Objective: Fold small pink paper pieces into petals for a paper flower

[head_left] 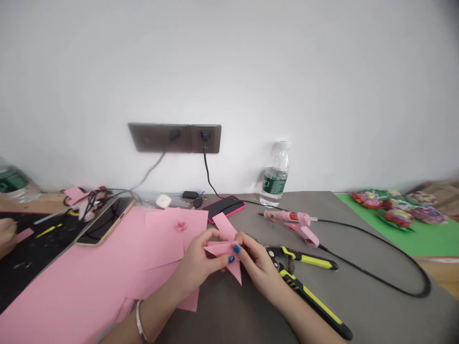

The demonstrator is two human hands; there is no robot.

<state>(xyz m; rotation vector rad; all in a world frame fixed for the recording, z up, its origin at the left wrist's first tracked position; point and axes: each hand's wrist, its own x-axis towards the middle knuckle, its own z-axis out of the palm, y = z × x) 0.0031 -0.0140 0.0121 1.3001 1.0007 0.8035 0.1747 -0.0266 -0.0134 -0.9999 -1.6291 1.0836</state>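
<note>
L hand (195, 272) and R hand (258, 270) are pinching a folded pink paper piece (224, 249) from both sides, grip closed on it, the piece held just above the table. Both hands are pressing in close to the fold, prob to stop the layers slipping, w/ blue-painted nails (236, 249) bearing on the top layer.

Right of the grip, yellow-and-black pliers (308, 297) are lying on the grey tabletop (362, 310), w/ a pink hot glue gun (292, 225) just beyond them and its black cord (380, 260) looping away. Left of the grip, a large pink paper sheet (71, 291) is spreading under the L forearm, a small pink rosette (181, 225) sitting on it. Straight ahead, a phone in a pink case (224, 208) and a water bottle (275, 174) are standing near the white wall, below a socket panel (174, 137). Far right, paper flowers (398, 217) are sitting on a green board (423, 236). Far left, another person's hand (6, 236) is working over a black mat (39, 267).
</note>
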